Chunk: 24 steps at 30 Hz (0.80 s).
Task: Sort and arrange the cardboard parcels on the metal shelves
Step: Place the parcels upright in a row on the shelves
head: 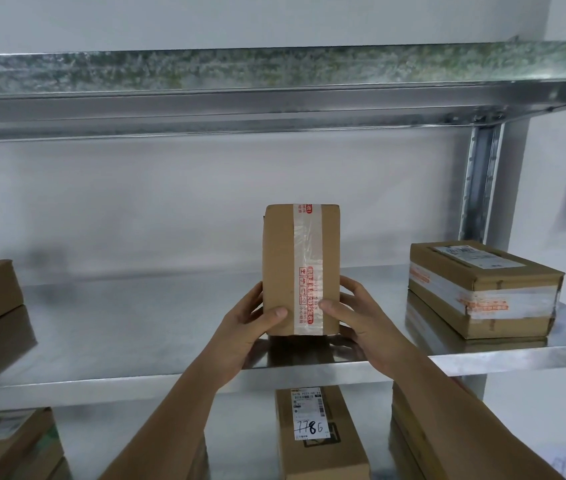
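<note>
Two hands (243,323) (361,322) gripping parcel (300,268), blurred box (482,289) beside

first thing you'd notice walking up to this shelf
A tall cardboard parcel stands on end in the middle of the metal shelf, with a strip of clear tape printed in red running down its front. The left hand and right hand grip its lower sides, thumbs on the front. To the right, a flat taped parcel lies near the shelf's upright post.
</note>
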Tool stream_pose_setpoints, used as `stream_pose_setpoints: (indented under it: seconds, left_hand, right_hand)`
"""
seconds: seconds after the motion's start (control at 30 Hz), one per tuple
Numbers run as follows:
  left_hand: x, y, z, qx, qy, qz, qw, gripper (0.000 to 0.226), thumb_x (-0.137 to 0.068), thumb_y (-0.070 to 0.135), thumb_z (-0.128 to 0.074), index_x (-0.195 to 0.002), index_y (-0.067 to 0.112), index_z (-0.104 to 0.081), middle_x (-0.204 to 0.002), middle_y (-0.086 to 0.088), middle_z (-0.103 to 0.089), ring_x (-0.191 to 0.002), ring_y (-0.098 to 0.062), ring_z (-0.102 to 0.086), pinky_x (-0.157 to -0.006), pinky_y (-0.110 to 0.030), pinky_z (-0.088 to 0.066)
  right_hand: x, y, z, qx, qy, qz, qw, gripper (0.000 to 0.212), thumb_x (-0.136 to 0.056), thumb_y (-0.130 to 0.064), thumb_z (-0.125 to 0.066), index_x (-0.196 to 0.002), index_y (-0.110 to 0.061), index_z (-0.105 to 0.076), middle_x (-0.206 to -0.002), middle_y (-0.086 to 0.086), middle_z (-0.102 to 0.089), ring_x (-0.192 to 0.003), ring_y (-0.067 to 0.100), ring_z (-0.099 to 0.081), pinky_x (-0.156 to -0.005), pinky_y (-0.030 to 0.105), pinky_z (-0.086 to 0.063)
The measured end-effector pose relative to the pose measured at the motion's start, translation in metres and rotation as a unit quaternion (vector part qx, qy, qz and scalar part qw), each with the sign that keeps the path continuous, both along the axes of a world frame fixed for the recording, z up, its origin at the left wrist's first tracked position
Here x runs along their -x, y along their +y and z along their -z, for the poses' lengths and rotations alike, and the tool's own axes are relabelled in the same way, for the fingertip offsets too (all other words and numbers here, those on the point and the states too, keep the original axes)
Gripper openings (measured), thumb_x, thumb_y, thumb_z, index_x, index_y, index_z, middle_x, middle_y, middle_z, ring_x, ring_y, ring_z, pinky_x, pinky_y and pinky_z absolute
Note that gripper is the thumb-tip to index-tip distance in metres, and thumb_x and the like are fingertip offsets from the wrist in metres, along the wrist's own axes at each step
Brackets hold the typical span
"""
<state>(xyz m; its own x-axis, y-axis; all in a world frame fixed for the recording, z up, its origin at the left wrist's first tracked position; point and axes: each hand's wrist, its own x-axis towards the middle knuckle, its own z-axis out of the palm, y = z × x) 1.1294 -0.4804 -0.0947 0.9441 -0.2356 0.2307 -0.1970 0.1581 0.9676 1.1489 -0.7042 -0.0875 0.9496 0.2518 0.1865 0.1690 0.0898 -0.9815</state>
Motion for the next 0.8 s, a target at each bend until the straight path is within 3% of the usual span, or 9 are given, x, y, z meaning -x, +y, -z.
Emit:
stream_pose_setpoints:
  seconds: [0.23,0.43,0.6,0.67,0.73,0.8]
  left_hand:
    - [-0.0005,0.0007,0.0010,-0.010,-0.002,-0.010,1.000,0.062,-0.094,0.017,-0.069,-0.148,0.034,-0.046,-0.135,0.002,-0.066,-0.123,-0.024,-0.066,-0.094,-0.043,-0.060]
    - [-0.0022,0.0005,0.0013,-0.006,0.004,-0.009,1.000,0.062,-0.094,0.015,-0.069,-0.148,0.034,-0.046,-0.134,0.003,-0.067,-0.123,-0.023,-0.066,-0.093,-0.042,-0.060]
    - [-0.0026,0.0034,0.0022,0.001,0.006,-0.017,1.000,0.072,-0.086,0.018,-0.075,-0.149,0.037,-0.044,-0.136,-0.002,-0.065,-0.124,-0.027,-0.065,-0.092,-0.051,-0.060]
    - [-0.0036,0.0052,0.0028,-0.009,-0.002,-0.034,0.999,0.080,-0.080,0.022,-0.078,-0.149,0.042,-0.043,-0.138,-0.001,-0.063,-0.126,-0.030,-0.063,-0.083,-0.049,-0.061]
    - [-0.0061,0.0073,0.0042,-0.008,-0.002,-0.047,0.999,0.081,-0.080,0.020,-0.079,-0.149,0.043,-0.044,-0.138,0.001,-0.062,-0.128,-0.031,-0.060,-0.082,-0.054,-0.061]
    - [-0.0076,0.0085,0.0054,-0.003,-0.001,-0.060,0.998,0.077,-0.087,0.010,-0.076,-0.149,0.043,-0.046,-0.138,0.004,-0.062,-0.128,-0.030,-0.061,-0.093,-0.070,-0.053]
  right_hand:
    - [-0.0015,-0.0008,0.0010,0.002,-0.004,-0.001,1.000,0.061,-0.074,-0.042,-0.079,-0.127,-0.046,-0.049,-0.126,-0.010,-0.068,-0.114,0.022,-0.068,-0.093,0.042,-0.060]
    - [-0.0017,-0.0008,0.0016,-0.001,0.001,-0.006,1.000,0.058,-0.081,-0.038,-0.078,-0.129,-0.047,-0.048,-0.124,-0.013,-0.069,-0.110,0.021,-0.070,-0.079,0.035,-0.062]
    - [-0.0024,-0.0007,0.0028,-0.012,-0.003,-0.005,1.000,0.060,-0.078,-0.050,-0.071,-0.134,-0.043,-0.050,-0.131,-0.009,-0.066,-0.122,0.024,-0.063,-0.100,0.052,-0.055]
    - [-0.0023,-0.0003,0.0038,-0.013,-0.004,0.006,1.000,0.056,-0.080,-0.054,-0.067,-0.134,-0.044,-0.052,-0.134,-0.010,-0.064,-0.129,0.025,-0.058,-0.107,0.058,-0.048]
    - [-0.0019,0.0004,0.0035,-0.010,-0.010,0.012,1.000,0.048,-0.085,-0.050,-0.065,-0.131,-0.043,-0.055,-0.131,-0.013,-0.065,-0.127,0.021,-0.057,-0.112,0.052,-0.044]
    - [-0.0006,0.0011,0.0024,-0.004,-0.017,0.013,1.000,0.042,-0.088,-0.042,-0.064,-0.130,-0.038,-0.056,-0.125,-0.013,-0.066,-0.121,0.016,-0.059,-0.109,0.042,-0.043]
